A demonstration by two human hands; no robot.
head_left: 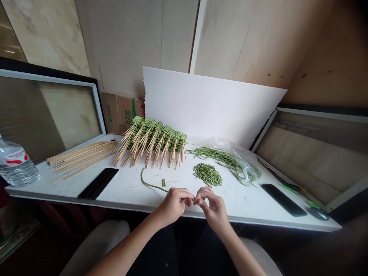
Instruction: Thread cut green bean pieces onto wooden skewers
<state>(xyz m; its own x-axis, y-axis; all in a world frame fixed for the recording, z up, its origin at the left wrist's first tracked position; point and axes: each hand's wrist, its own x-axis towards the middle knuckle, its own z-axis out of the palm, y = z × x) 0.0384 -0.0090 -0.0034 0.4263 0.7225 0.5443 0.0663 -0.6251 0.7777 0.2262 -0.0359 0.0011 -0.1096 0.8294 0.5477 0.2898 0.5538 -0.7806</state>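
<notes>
Both hands meet at the table's front edge. My left hand (pixel 175 203) is closed around a long green bean (pixel 152 185), whose free length trails left and curls up on the table. At its other end my right hand (pixel 212 207) pinches the bean's tip, fingertips nearly touching those of the left. Just beyond lies a thin skewer (pixel 143 186) with a few short bean pieces (pixel 163 182) across it. A heap of cut bean pieces (pixel 207 174) sits behind my right hand. Long uncut beans (pixel 215 154) lie farther back, partly in a clear plastic bag (pixel 244 168).
Stacked bean skewers (pixel 161 132) stand at the back, sticks pointing forward. Loose bamboo skewers (pixel 83 155), a phone (pixel 98 183) and a water bottle (pixel 17 163) are on the left. Another dark phone (pixel 284 200) lies right. A white board (pixel 207 103) leans behind the white table (pixel 123 199).
</notes>
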